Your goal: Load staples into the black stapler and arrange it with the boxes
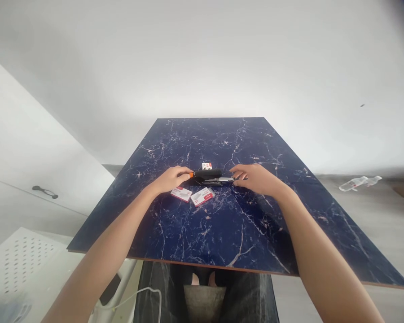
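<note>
On the dark blue marbled table, my left hand (pixel 173 178) pinches the orange end of a black, rod-shaped tool (pixel 207 173). My right hand (pixel 252 177) is at the right, its fingers curled round the end of a slim silver tool (pixel 225 179). Just in front of the black rod, the silver tool lies beside a dark, flat piece (pixel 212 183), whose kind I cannot make out. Two small red-and-white boxes rest nearer me: one box (pixel 182 194) by my left wrist, the other box (pixel 202 196) to its right. Behind the rod is a third small white-and-red packet (pixel 206 166).
The marbled table (pixel 205 237) narrows toward a white wall (pixel 208 67). A cabinet with a dark handle (pixel 45 192) stands at the left. White perforated furniture (pixel 23 255) is at the lower left, with a white cable (pixel 138 292). Clear plastic packaging (pixel 358 182) lies on the floor at right.
</note>
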{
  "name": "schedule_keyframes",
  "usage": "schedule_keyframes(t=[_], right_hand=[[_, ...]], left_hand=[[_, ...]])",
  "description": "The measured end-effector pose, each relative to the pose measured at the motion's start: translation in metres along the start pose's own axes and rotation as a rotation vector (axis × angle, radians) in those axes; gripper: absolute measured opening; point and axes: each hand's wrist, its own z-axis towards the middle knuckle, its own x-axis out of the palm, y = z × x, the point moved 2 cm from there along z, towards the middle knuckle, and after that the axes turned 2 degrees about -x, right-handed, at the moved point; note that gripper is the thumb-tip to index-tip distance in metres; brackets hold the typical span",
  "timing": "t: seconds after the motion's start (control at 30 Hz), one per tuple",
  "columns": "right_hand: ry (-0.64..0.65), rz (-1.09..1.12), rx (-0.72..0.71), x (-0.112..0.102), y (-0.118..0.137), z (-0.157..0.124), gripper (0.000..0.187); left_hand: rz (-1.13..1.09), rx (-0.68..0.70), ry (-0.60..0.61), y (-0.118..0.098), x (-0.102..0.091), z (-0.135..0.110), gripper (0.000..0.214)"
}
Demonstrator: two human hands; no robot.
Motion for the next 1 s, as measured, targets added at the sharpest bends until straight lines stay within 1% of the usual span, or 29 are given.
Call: schedule_keyframes(t=[0.1,0.13,0.17,0.2,0.27,0.33,0.4,0.5,0.6,0.7,0.9,1.0], right_hand=[[-0.142,-0.017,-0.044,-0.007,0.005,-0.004,0.026],[-0.176,-0.004,-0.07,-0.007,0.01,-0.004,0.021],[-0.182,0.022,-0.094,-0.004,0.016,-0.004,0.018],[-0.157,0.054,-0.117,0.002,0.022,-0.004,0.016],[-0.061,0.098,-0.152,0.017,0.036,-0.002,0.016],[-0.011,0.079,-0.173,0.034,0.047,0.0,0.015],[-0.016,0.017,-0.185,0.048,0.054,0.003,0.012],[-0.052,-0.073,-0.169,0.058,0.059,0.005,0.01],[-0.051,-0.106,-0.15,0.06,0.06,0.005,0.015],[-0.014,-0.129,-0.149,0.058,0.062,0.003,0.02],[0.027,-0.214,-0.228,0.043,0.058,-0.003,0.03],[0.051,-0.198,-0.238,0.038,0.054,-0.005,0.024]], left_hand=[[0.022,0.015,-0.008,-0.002,0.001,-0.001,0.042],[0.032,0.017,-0.009,-0.002,0.001,-0.001,0.042],[0.042,0.018,-0.011,-0.002,0.001,-0.001,0.042],[0.049,0.019,-0.015,-0.001,0.002,0.0,0.042],[0.058,0.022,-0.025,0.0,0.002,0.0,0.042],[0.064,0.025,-0.037,0.002,0.003,0.001,0.042],[0.07,0.023,-0.042,0.002,0.004,0.001,0.041],[0.069,0.017,-0.039,0.002,0.005,0.001,0.042],[0.069,0.014,-0.032,0.001,0.005,0.001,0.043],[0.075,0.017,-0.032,0.001,0.005,0.001,0.042],[0.089,0.015,-0.041,-0.004,0.004,0.0,0.044],[0.096,0.017,-0.041,-0.007,0.004,-0.001,0.045]])
